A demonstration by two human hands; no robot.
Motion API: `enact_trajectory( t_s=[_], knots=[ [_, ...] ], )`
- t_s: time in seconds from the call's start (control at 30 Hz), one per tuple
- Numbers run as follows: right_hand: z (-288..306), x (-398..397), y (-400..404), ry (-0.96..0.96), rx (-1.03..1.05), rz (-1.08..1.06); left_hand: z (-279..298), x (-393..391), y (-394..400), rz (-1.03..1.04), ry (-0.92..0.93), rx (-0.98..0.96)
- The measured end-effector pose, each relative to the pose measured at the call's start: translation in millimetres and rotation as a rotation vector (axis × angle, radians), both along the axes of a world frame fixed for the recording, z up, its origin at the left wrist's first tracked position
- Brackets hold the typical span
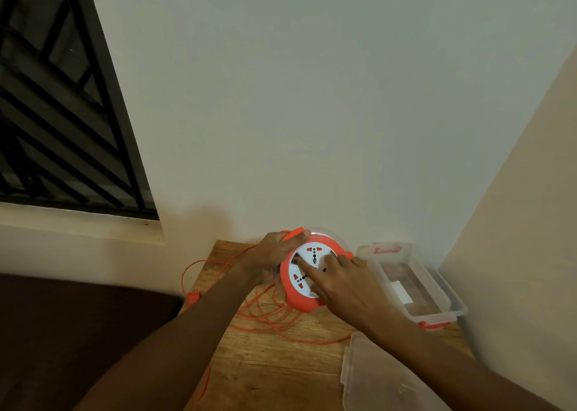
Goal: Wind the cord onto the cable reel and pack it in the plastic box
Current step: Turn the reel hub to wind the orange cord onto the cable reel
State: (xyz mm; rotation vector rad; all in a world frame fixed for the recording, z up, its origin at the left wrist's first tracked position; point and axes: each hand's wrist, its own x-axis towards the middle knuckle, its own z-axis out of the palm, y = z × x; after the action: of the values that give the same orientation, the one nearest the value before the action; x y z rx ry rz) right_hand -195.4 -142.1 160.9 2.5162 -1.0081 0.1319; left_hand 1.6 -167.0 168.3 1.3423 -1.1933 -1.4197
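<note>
- The cable reel (307, 278), orange rim with a white socket face, is tilted up on the wooden table (265, 367) close to the wall, right between your two hands.
- Your left hand (274, 254) wraps the reel's far-left edge, fingers curled shut around the orange handle at the top.
- Your right hand (346, 285) lies flat across the white face, fingers spread and pressing near the centre; it's touching, not gripping.
- The orange cord (274, 317) lies in loose loops on the table under and in front of the reel, mostly unwound.
- Its plug (192, 296) sits at the table's left edge.
- The clear plastic box (415, 285) sits open just right of the reel, red clips at both ends.
- Its lid (381, 376) lies flat under your right forearm, near the table's front corner.
</note>
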Motion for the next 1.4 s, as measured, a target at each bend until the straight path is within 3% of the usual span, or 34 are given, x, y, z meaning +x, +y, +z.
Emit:
enact_trajectory(
  t_s=[0.13, 0.3, 0.37, 0.57, 0.73, 1.13, 1.4],
  knots=[
    [9.6, -15.3, -10.6, -0.035, -0.057, 0.215, 2.6, 5.6, -4.0, -0.032, -0.021, 0.002],
    [16.0, -25.3, -18.7, 0.188, -0.042, 0.395, 6.9, 6.9, -8.6, -0.085, -0.079, 0.021],
    [17.0, -20.4, -17.0, 0.298, -0.025, 0.389, 7.0, 4.3, -11.4, -0.133, -0.19, -0.013],
    [22.5, -5.1, -4.5, 0.446, -0.089, 0.258, 5.7, -1.8, -15.0, -0.141, -0.201, -0.035],
    [21.6, 3.0, -1.0, 0.402, -0.114, 0.166, 4.3, -3.0, -17.8, -0.109, -0.202, -0.064],
    [18.2, 1.2, -3.0, 0.086, -0.121, -0.022, 4.8, -2.2, -21.4, -0.016, -0.14, -0.121],
    [6.4, -11.4, -4.4, 0.014, -0.129, 0.004, 2.1, -0.7, -22.5, -0.059, -0.184, -0.085]
  ],
)
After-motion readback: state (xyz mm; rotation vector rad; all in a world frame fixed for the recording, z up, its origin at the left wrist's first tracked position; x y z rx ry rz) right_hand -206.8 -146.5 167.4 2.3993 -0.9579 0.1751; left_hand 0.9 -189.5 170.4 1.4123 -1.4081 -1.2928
